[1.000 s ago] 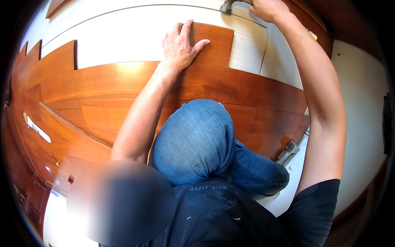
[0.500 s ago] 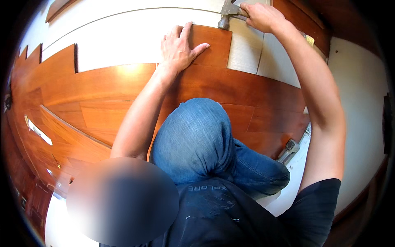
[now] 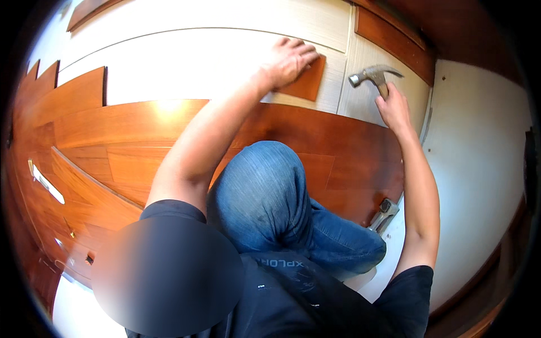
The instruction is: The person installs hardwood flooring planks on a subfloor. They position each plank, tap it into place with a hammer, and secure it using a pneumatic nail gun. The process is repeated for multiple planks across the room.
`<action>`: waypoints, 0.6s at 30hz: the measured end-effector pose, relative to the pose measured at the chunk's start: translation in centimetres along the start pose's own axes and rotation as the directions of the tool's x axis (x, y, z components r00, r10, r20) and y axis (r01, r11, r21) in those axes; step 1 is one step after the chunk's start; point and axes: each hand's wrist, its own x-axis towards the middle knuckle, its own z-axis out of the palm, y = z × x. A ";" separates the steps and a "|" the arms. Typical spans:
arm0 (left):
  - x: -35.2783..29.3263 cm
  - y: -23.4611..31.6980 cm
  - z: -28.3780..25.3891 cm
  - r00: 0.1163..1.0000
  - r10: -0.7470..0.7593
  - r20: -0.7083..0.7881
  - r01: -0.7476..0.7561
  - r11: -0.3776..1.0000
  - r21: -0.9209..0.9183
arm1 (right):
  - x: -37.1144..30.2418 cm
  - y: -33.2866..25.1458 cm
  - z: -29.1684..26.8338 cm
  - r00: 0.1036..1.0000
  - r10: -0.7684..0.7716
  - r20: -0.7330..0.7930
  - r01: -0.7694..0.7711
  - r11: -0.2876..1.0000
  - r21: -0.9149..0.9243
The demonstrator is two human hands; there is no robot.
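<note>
A short reddish-brown floorboard piece (image 3: 309, 84) lies on the pale underlay, a little beyond the finished row and set apart from it. My left hand (image 3: 290, 61) is closed over its far part, fingers curled across the board and hiding much of it. To the right, my right hand (image 3: 393, 110) grips a claw hammer (image 3: 372, 74) by the handle. The hammer's steel head is raised over the pale boards, face to the left and claw to the right, touching nothing that I can see.
Laid reddish-brown flooring (image 3: 248, 129) runs under my bent knee, with stepped board ends (image 3: 90, 84) at left. A white elongated tool (image 3: 48, 186) lies on it. A grey metal tool (image 3: 384, 214) rests near the right wall (image 3: 473, 141). Another plank (image 3: 93, 14) sits far left.
My left hand has gone from lying spread on the short board to grasping it, and the board has come away from the row. The hammer has moved right and nearer me, off the board's edge.
</note>
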 end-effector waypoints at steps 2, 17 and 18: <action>-0.6 2.0 0.4 1.000 0.004 0.009 -0.003 0.992 -0.126 | -0.9 1.8 0.4 1.000 0.026 -0.014 -0.026 1.000 0.012; -10.9 6.3 -0.1 0.997 0.082 -0.013 -0.083 0.992 -0.091 | 11.8 -9.0 -5.0 0.960 -0.262 0.103 0.281 0.912 -0.298; -11.0 6.5 0.0 0.997 0.077 -0.023 -0.079 0.991 -0.105 | 12.4 -9.8 -3.9 0.946 -0.291 0.144 0.323 0.888 -0.326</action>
